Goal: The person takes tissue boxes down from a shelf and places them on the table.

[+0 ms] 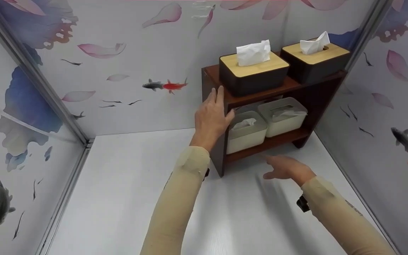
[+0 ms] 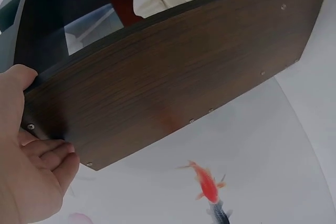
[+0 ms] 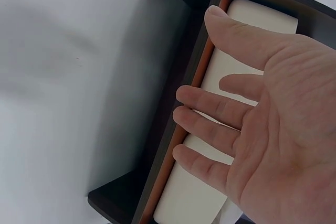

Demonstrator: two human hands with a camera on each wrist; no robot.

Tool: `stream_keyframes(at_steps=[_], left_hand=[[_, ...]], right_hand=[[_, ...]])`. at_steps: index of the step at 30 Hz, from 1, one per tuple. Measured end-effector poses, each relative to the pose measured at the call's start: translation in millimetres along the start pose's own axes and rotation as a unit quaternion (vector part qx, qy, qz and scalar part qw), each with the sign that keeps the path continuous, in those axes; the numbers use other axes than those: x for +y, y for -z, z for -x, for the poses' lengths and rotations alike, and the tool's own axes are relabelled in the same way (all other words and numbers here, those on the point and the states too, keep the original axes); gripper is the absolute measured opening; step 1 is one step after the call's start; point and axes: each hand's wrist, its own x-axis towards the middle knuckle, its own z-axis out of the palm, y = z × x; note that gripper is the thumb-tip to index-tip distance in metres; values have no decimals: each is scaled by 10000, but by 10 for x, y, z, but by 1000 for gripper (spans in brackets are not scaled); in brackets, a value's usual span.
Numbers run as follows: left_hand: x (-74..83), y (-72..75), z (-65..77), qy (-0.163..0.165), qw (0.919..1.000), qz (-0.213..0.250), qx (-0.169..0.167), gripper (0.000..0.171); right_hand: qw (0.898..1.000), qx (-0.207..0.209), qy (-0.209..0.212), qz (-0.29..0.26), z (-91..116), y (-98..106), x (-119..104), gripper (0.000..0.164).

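A small dark-brown wooden shelf [image 1: 218, 156] stands on the white floor. My left hand [image 1: 211, 117] is at its left side panel [image 2: 173, 72], near the upper front corner. The thumb lies at the panel's front edge and the fingers point up along its outer face. In front of the lower board [image 1: 271, 145], my right hand [image 1: 289, 168] is held with spread, slightly bent fingers and nothing in it. Two cream tissue boxes [image 1: 246, 140] sit side by side in the lower compartment; one cream box [image 3: 194, 192] shows behind my right fingers.
On the shelf top stand a black tissue box with a wooden lid [image 1: 257, 83] and a second black tissue box [image 1: 313, 67], each with a white tissue sticking up. White walls [image 1: 126, 117] printed with fish and petals enclose the space. White floor [image 1: 126, 198] extends to the left.
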Motion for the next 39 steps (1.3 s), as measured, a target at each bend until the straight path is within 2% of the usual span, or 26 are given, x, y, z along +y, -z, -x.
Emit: stream_keyframes(at_steps=[6,13,22,32,39], left_hand=[[-44,26,-7,-84,9997,-172,-118,72],[-118,42,12,-208,9996,-109,-138,71],[-293,33,12,-432,9972,-578,188,66],[-494,69,41,-440,9958,-710,364,64],[-637,95,68,-402,9958,-652,503,63]], right_hand=[[10000,9,-47,-60,10,11,25,76],[9999,10,-32,-159,21,-4,35,76],[9999,25,-11,-134,66,-19,79,74],[9997,77,-139,-195,126,-23,183,72],[9992,306,-153,-208,221,19,368,70]])
